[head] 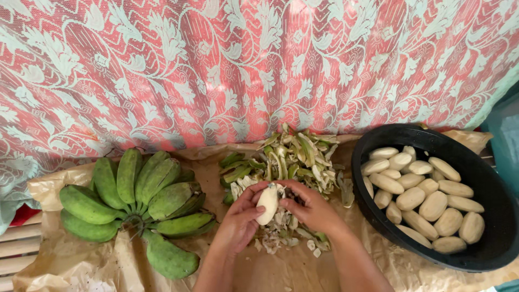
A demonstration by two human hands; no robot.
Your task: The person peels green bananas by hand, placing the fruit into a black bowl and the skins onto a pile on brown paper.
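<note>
My left hand (240, 219) grips a pale peeled banana (268, 201), held upright over the brown paper. My right hand (311, 208) pinches the same banana from the right, thumb and fingers at its upper end. Behind and under both hands lies a heap of green banana peels (286, 157) and whitish scrapings (278, 235). A bunch of unpeeled green bananas (138, 208) lies to the left of my left hand. To the right stands a black round basin (489, 254) holding several peeled bananas (427, 197).
Crumpled brown paper (65, 259) covers the work surface. A red and pale green floral lace cloth (243, 65) hangs right behind it. White wooden slats (16, 249) show at the lower left edge.
</note>
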